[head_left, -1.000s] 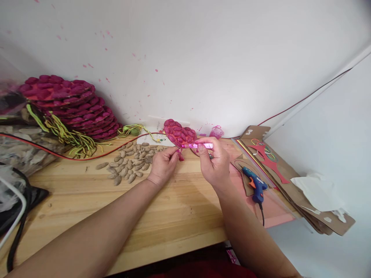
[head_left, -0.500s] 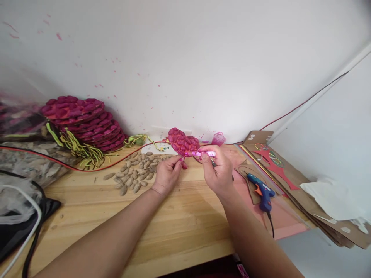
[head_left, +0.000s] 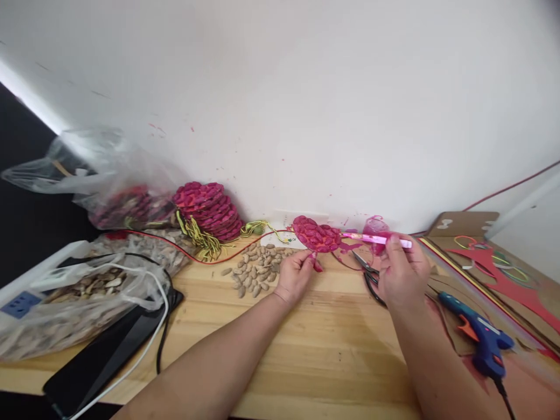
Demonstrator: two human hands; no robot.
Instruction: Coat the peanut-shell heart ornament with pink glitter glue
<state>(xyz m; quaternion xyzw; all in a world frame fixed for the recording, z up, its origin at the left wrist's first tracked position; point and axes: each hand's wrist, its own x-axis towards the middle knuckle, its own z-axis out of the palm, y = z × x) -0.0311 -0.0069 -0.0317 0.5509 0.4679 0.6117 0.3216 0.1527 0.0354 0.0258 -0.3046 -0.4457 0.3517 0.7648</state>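
My left hand [head_left: 297, 273] pinches the lower edge of a heart-like or rounded piece [head_left: 315, 234] covered in peanuts painted magenta. It is held up, tilted, above the table. My right hand [head_left: 403, 268] is closed around the pink-smeared handle of a paintbrush [head_left: 371, 238]. The brush points left, its tip close to the piece's right edge; whether they touch I cannot tell. Behind the brush stands a clear cup [head_left: 377, 226] smeared with magenta paint. Scissors [head_left: 371, 281] lie beside my right hand, partly hidden by it. Loose unpainted peanuts [head_left: 256, 268] are left of my left hand.
A stack of magenta peanut pieces [head_left: 207, 213] with yellow-green strings stands against the wall. Plastic bags of shells [head_left: 83, 318], a black phone-like slab [head_left: 105, 356] and cables lie left. On the right are a blue glue gun [head_left: 479, 335] and cardboard [head_left: 466, 221].
The view has turned left, so everything sits further right. My right hand has drawn the brush rightward from the piece's lower edge. My left hand keeps its pinch on the piece.
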